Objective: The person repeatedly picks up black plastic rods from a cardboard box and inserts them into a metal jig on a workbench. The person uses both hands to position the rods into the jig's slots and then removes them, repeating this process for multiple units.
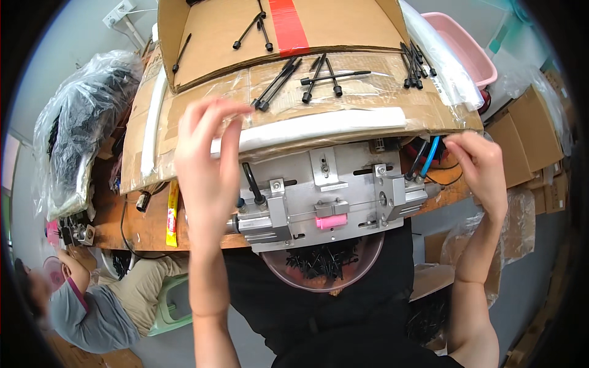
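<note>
My left hand is raised over the near left part of the cardboard-covered surface, slightly blurred. Its fingers are apart, with the fingertips close to two black rods with knobbed ends. At the right, my right hand hangs in the air beside a blue hose, its fingers loosely bent and nothing visible in them. Between my forearms lies a metal fixture plate carrying a left clamp block and a right clamp block. A pink piece sits at its middle.
Further black rods lie on the cardboard, bordered by a white padded strip. Below the plate is a clear bowl of black parts. A yellow tube lies at left; a seated person is beyond. A pink basin stands back right.
</note>
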Action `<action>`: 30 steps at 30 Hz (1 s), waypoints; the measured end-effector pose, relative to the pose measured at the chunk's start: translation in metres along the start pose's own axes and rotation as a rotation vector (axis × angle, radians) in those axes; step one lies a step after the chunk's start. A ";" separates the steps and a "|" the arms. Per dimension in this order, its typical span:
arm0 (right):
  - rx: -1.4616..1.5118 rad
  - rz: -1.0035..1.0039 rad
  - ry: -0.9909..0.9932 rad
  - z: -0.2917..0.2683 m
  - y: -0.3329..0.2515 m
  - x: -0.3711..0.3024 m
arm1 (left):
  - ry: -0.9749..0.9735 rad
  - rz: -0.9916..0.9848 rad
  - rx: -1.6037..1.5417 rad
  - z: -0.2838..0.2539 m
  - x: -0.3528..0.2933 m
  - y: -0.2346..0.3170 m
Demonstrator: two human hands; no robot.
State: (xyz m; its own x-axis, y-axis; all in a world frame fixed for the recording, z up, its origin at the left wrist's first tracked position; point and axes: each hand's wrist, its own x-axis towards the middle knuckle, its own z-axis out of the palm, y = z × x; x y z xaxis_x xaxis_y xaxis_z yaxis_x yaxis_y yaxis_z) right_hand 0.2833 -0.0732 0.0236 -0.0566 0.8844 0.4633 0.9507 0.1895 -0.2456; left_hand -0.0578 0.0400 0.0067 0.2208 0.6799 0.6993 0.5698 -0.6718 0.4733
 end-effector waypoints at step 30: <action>1.018 -0.011 0.157 0.018 -0.045 0.032 | -0.461 0.022 0.313 0.044 -0.164 0.088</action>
State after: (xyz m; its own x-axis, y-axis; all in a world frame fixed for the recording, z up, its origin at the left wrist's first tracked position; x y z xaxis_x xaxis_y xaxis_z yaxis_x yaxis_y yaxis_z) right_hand 0.2328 -0.0454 0.0345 0.0464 0.8283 0.5584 0.2370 0.5339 -0.8117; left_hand -0.0092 -0.1176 -0.0903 0.5188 0.7720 0.3672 0.7534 -0.6159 0.2303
